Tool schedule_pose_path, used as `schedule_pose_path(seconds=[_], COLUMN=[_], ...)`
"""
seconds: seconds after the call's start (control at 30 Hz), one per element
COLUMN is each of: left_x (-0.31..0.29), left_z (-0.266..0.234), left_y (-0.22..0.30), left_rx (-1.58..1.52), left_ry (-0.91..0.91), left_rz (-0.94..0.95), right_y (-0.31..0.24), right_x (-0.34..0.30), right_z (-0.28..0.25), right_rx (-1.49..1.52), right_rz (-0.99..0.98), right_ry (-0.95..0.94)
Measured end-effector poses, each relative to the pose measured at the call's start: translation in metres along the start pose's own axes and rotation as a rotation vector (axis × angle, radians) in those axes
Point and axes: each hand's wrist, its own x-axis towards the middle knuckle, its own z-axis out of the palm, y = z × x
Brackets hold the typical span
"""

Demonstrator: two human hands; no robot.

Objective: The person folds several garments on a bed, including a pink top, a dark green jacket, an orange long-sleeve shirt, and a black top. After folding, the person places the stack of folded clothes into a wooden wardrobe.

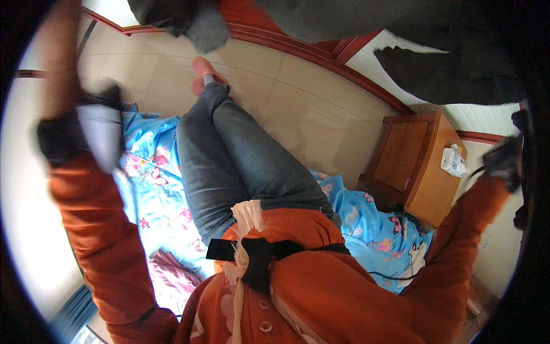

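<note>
Dark grey cloth (452, 63) is up ahead of us, its long way running side to side, nearer our right arm (452, 252). Our left hand (62, 54) is blurry, our right hand hidden; we can't tell if either grips.

An orange buttoned top (338, 286), dark grey trousers (258, 146) and, toward eleven o'clock, pink footwear (200, 66) are worn.

We can read no words, numbers or signs; the marks on the small, white, box-like packet (454, 161), well to the right of our blurred left hand (61, 60), are too tiny.
</note>
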Motion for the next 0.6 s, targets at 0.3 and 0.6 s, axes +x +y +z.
schedule_pose_path(seconds=[0.3,0.6], left_x=[-0.085,-0.035], left_z=[0.127,-0.014], left_y=[-0.076,-0.015], left_rx=[0.122,-1.012], left_ry=[-0.230,-0.001], left_rz=[-0.416,-0.679], right_y=[0.072,0.008], right_x=[-0.010,0.072], right_z=[0.122,-0.003], right_rx=[0.083,0.170], right_rz=[0.268,0.258], right_ry=[-0.017,0.443])
